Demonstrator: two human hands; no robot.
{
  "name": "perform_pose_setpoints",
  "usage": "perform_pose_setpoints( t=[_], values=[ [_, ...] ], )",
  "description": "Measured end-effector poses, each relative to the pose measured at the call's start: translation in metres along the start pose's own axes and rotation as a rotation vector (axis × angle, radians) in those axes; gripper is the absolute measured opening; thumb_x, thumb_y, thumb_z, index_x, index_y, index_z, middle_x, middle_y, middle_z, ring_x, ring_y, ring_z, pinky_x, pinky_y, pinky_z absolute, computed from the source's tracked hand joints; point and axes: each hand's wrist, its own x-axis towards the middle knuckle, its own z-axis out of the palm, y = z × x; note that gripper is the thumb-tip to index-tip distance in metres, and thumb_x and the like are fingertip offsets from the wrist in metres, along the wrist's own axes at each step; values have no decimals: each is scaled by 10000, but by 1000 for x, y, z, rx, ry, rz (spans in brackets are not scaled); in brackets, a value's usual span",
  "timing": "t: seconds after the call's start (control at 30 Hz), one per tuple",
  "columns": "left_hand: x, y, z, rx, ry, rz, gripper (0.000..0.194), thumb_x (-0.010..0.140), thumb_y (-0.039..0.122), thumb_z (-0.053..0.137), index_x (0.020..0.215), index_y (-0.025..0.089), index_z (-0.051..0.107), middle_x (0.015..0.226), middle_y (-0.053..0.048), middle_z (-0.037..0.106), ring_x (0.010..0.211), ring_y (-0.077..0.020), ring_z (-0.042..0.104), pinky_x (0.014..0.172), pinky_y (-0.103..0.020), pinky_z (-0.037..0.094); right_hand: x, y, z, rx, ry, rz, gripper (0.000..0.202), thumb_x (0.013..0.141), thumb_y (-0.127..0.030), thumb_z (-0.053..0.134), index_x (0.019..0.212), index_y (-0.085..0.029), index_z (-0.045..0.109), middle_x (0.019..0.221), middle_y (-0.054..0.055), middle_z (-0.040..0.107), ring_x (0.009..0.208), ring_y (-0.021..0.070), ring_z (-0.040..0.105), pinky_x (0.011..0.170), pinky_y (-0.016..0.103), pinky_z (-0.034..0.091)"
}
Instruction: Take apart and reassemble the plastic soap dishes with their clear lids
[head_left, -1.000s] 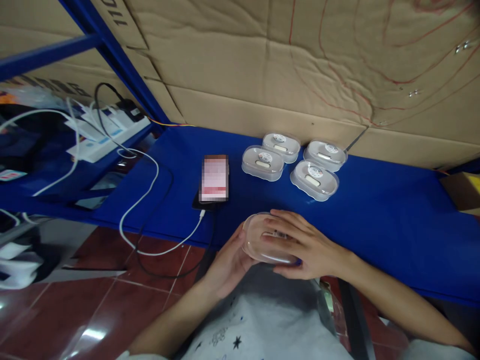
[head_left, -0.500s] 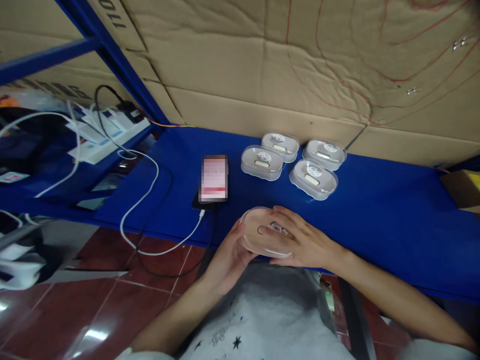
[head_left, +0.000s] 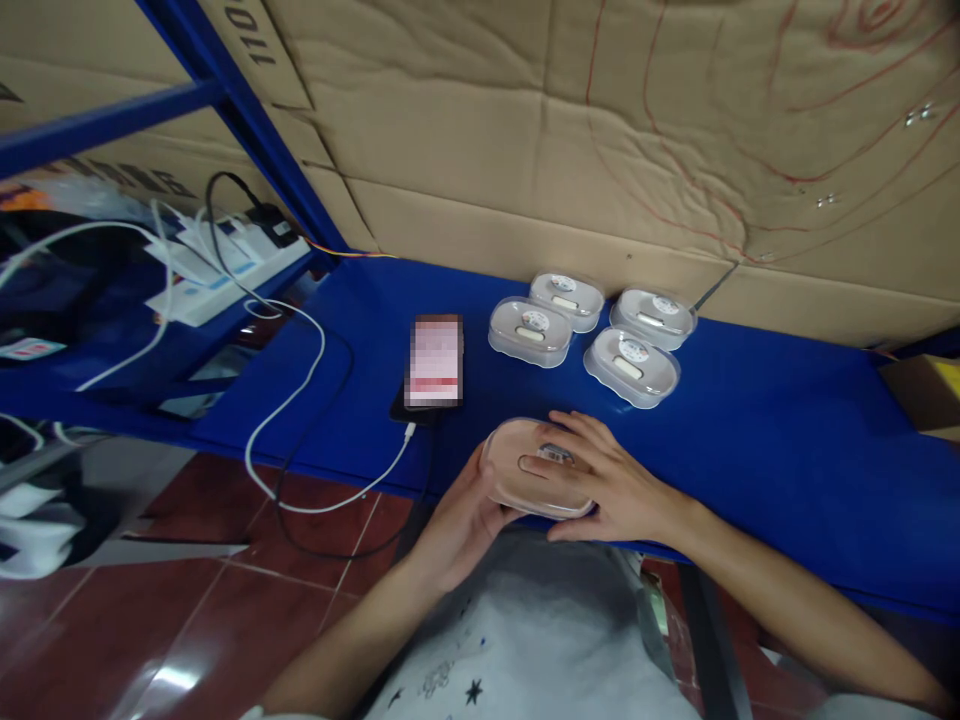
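An oval clear plastic box (head_left: 510,478) with a small label is held over the front edge of the blue shelf. My left hand (head_left: 466,520) grips its left end, thumb along the side and fingers underneath. Over its right part lies my right hand (head_left: 626,482), fingers partly spread on the top and thumb at the near edge; part of the label is covered. Several similar boxes stand in a group behind, each with a round sticker and a pale clasp; the nearest is the front right box (head_left: 637,385).
A phone (head_left: 436,360) with a blurred screen lies on the blue shelf (head_left: 787,450), left of the boxes. Its white cable (head_left: 296,385) loops over the front edge. A loaded power strip (head_left: 240,275) sits at left, a cardboard wall (head_left: 465,130) behind, and an open carton (head_left: 919,390) far right.
The view has shifted slightly. My right hand's fingers have moved a little on the box, with the thumb a bit further off its near edge. Both hands remain at the box.
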Motion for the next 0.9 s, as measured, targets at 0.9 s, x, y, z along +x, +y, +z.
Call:
perform_pose_setpoints(
  t=[0.9],
  values=[
    [0,-3,0,30,-66,19,537,848,306,864,1357,273,699,1327,-86,756,1211,-278,712,971,-325,580,145,97,-23,-148,230,290,558,1065,-567,500,1493,-215,566,1679,160,423,1555,341,384,1262,582,298]
  ],
)
